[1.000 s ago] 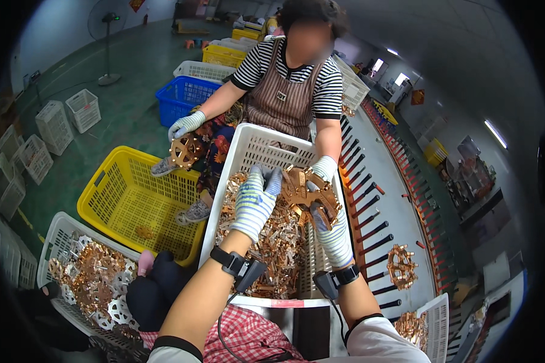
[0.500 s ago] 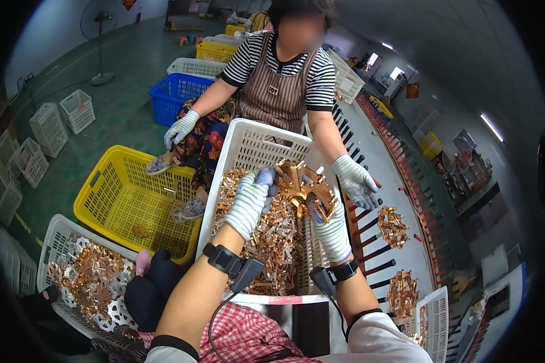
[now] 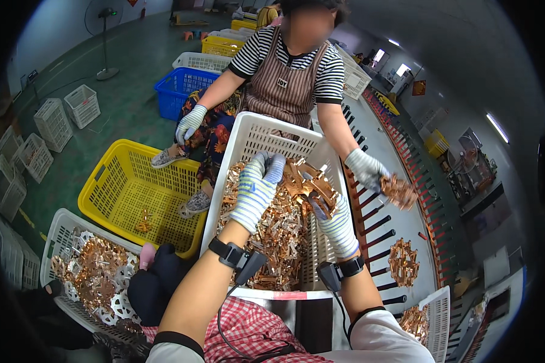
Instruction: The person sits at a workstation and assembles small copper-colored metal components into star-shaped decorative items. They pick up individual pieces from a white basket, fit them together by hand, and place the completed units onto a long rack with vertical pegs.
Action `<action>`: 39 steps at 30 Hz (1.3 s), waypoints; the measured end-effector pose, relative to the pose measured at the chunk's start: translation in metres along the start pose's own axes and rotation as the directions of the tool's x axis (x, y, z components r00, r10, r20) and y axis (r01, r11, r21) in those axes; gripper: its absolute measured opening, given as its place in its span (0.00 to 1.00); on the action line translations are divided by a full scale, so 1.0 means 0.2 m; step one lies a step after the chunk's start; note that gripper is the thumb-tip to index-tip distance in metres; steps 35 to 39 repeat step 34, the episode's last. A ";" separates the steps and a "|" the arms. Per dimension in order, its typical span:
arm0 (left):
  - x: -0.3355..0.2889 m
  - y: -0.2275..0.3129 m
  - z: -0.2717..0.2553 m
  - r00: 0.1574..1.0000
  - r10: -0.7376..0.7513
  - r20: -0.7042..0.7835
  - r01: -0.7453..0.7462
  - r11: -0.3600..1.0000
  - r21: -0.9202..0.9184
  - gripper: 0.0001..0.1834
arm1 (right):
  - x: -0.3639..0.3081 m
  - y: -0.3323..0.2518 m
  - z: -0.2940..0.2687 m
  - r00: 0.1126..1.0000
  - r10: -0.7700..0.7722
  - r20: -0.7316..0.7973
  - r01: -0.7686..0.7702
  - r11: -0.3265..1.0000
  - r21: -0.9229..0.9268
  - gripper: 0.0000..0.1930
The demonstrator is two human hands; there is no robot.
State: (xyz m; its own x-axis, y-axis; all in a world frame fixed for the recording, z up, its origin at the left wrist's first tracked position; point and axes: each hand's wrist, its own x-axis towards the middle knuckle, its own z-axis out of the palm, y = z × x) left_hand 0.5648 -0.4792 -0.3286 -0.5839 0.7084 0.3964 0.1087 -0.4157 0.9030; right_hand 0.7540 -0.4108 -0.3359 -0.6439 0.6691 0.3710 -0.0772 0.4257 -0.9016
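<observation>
My right hand (image 3: 338, 228), in a striped glove, grips the lower edge of a ring-shaped copper part (image 3: 312, 184) with upright prongs. It is held tilted over a white crate (image 3: 209, 227) full of small loose copper pieces (image 3: 278, 242). Just left of that part is my left hand (image 3: 255, 190), back upward and fingers drawn together; what they pinch, if anything, is hidden. Across the crate, a co-worker's gloved hand (image 3: 366, 168) grasps another copper ring part (image 3: 398, 192) above the conveyor.
The conveyor (image 3: 415, 227), lined with dark rods, runs along the right with a copper ring part (image 3: 403, 262) on it. A yellow crate (image 3: 118, 209) and a white crate of metal parts (image 3: 54, 242) stand left. A blue crate (image 3: 175, 91) is beyond.
The co-worker's hand has closed on a copper ring part at the conveyor and lifted it. My left fingers have shifted slightly on the left of my ring part. The view has moved a little.
</observation>
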 end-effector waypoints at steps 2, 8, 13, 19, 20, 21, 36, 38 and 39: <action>0.05 -0.12 -0.01 0.997 -0.016 0.075 0.025 0.993 -0.117 0.12 | 0.00 -0.04 0.03 0.999 -0.047 -0.001 0.047 0.999 0.004 0.17; -0.01 0.00 -0.02 0.956 0.292 0.037 -0.255 0.757 0.602 0.12 | 0.01 0.02 0.00 0.980 -0.155 -0.129 0.143 0.985 -0.098 0.13; -0.02 0.01 0.00 0.975 -0.181 0.128 0.210 0.940 -0.269 0.13 | 0.09 0.02 -0.07 0.932 -0.084 -0.353 0.099 0.995 0.022 0.09; 0.02 -0.03 0.03 0.999 -0.029 -0.021 0.024 0.981 -0.192 0.13 | 0.04 0.06 -0.04 0.996 -0.040 -0.078 -0.009 0.845 -0.534 0.04; 0.01 -0.03 0.03 1.000 -0.017 -0.019 0.014 0.990 -0.137 0.12 | 0.03 0.04 -0.01 0.999 -0.015 -0.047 -0.002 0.934 -0.356 0.08; 0.01 -0.02 0.02 1.000 0.002 -0.021 -0.004 0.996 -0.084 0.11 | 0.04 0.00 0.03 1.000 -0.005 -0.008 0.004 0.986 -0.167 0.13; -0.06 0.04 0.01 0.950 0.239 0.199 -0.308 0.817 0.487 0.17 | 0.14 0.00 -0.09 0.934 0.029 -0.356 0.083 0.951 0.297 0.18; -0.06 0.04 0.01 0.950 0.239 0.199 -0.308 0.817 0.487 0.17 | 0.14 0.00 -0.09 0.934 0.029 -0.356 0.083 0.951 0.297 0.18; -0.06 0.04 0.01 0.950 0.239 0.199 -0.308 0.817 0.487 0.17 | 0.14 0.00 -0.09 0.934 0.029 -0.356 0.083 0.951 0.297 0.18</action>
